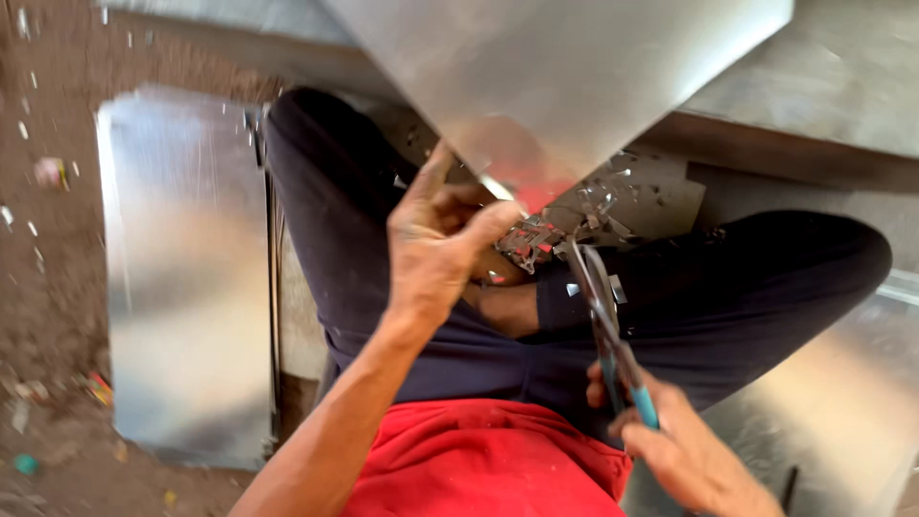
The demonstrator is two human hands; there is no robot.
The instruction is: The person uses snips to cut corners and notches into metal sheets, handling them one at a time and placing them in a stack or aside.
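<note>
— What's over on the left there, flat on the dirt floor (48, 316)?

— A finished-looking rectangular metal sheet (187, 278), lying beside the person's dark trouser leg (325, 211). Nobody's touching it.

— And the left hand (440, 239)?

— Clamped on the lower corner of the big sheet-metal piece (565, 67), thumb on top, fingers curled under, holding it up over the lap.

— So what stage is this, would you say?

— Trimming, I'd judge. There's a heap of bright metal offcuts (584, 215) between the knees, just under that corner.

— The right hand (680, 450)?

— Closed round the blue handles of tin snips (608, 325), low by the red shirt (479, 460). The blades point up toward the corner, but I can't tell if they're biting the edge or just short of it.

— What does the next cut ask for?

— To my eye, a firm grip on that corner and the blades set square on the edge, clear of the thumb. Another sheet (833, 402) rests at far right.
</note>
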